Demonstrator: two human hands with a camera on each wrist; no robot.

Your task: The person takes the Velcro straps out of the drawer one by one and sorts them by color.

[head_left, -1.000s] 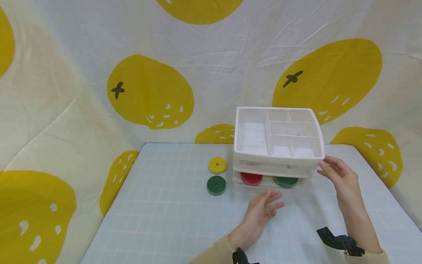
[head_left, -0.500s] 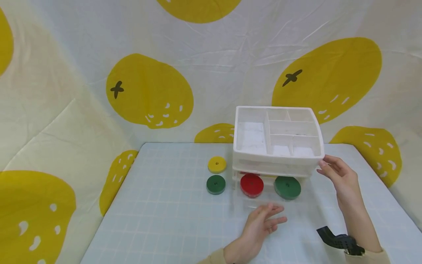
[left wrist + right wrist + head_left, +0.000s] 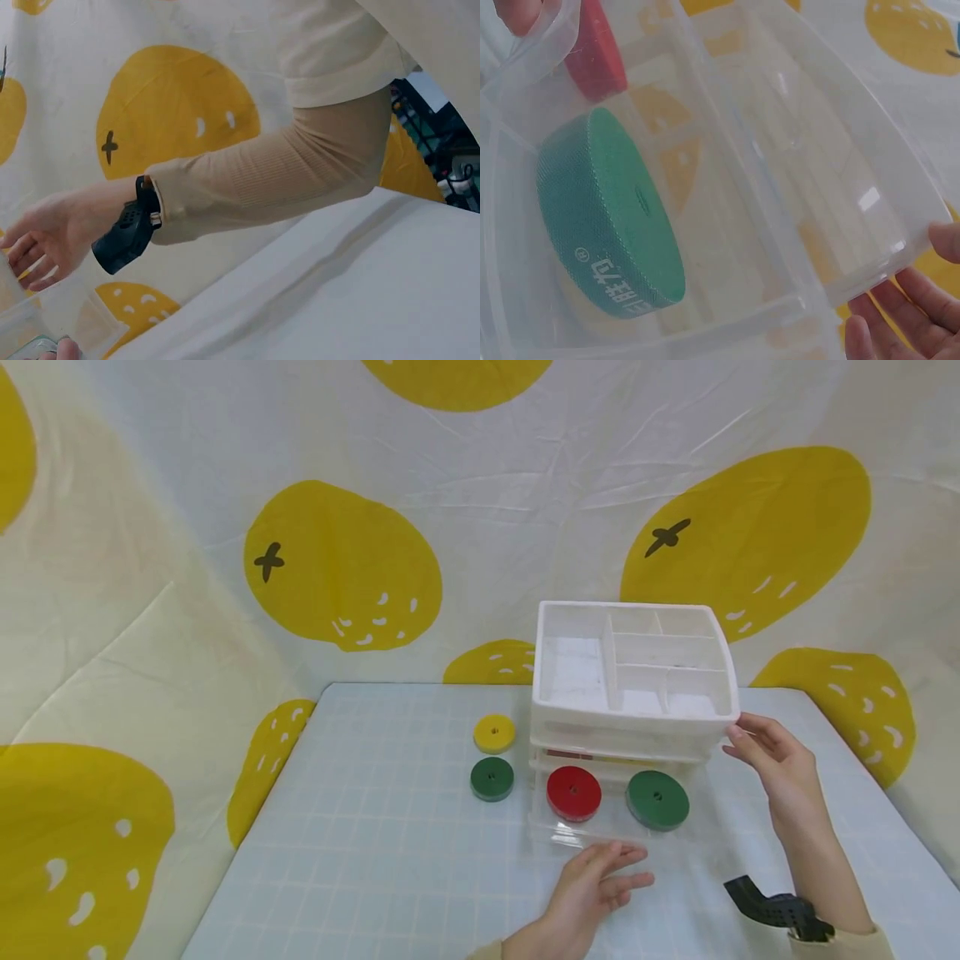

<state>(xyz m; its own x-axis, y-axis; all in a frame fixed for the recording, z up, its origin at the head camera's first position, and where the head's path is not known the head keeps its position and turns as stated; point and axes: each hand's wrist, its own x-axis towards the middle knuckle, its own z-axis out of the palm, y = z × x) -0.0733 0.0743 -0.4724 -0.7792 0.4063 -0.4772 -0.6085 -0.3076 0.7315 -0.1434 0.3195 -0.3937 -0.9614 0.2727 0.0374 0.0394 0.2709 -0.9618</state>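
Note:
A white desktop organizer with a divided top stands at the back right. Its clear lower drawer is pulled out, with a red roll of tape and a green roll of woven tape lying in it. My left hand holds the drawer's front edge; its fingertips show at the lip in the right wrist view. My right hand grips the organizer's right front corner, thumb on one side and fingers underneath.
Left of the organizer, a smaller yellow roll and a dark green roll lie on the pale checked table. A cloth with yellow fruit prints hangs behind and at the sides.
The lower drawer has slid out towards me along with my left hand, bringing the red and green rolls fully into sight. My right hand has stayed at the organizer's corner.

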